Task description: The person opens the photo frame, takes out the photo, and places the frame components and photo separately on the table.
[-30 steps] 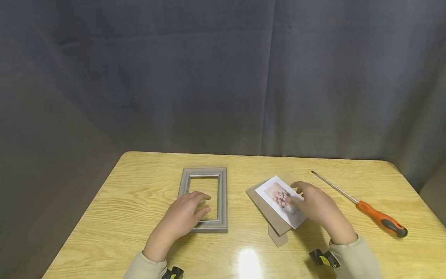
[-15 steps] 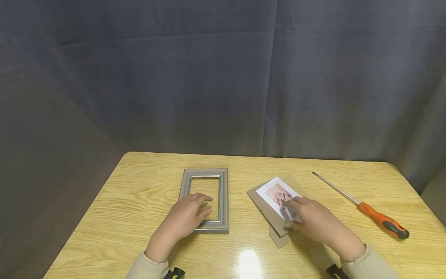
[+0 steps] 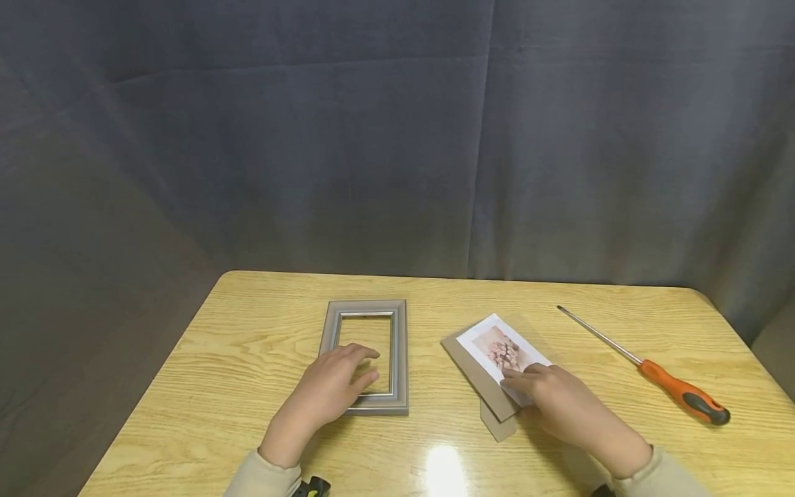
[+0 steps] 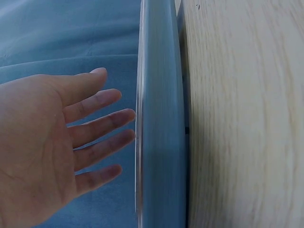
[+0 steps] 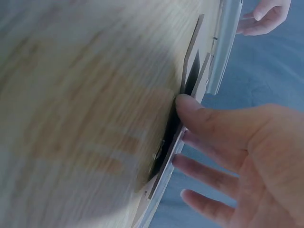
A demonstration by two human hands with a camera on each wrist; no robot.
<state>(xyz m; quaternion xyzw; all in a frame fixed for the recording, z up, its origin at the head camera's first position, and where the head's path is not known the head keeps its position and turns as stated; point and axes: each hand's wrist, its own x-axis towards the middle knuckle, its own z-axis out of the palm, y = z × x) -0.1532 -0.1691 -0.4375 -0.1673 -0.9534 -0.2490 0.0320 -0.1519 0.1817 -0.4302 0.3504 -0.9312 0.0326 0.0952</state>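
My left hand (image 3: pixel 329 383) is held over the lower left part of an empty grey picture frame (image 3: pixel 399 359). Its fingers are spread and relaxed around nothing, beside the frame's side (image 4: pixel 164 114) in the left wrist view. To the right, a card with a printed flower picture (image 3: pixel 481 352) lies on a brown backing board (image 3: pixel 475 376), whose stand leg (image 3: pixel 497 428) sticks out at the front. My right hand (image 3: pixel 559 407) pinches the board's near right edge: fingertips on the printed card, thumb (image 5: pixel 199 116) at the underside. The hand covers the card's lower right corner.
A screwdriver (image 3: pixel 673 388) with an orange and black handle lies to the right of the board, its tip pointing back left. The wooden table (image 3: pixel 261 324) ends at the back before a dark grey curtain (image 3: pixel 373 172).
My right hand has come down from above the card to its lower right edge, where fingers and thumb now meet the board. The left hand has stayed over the frame.
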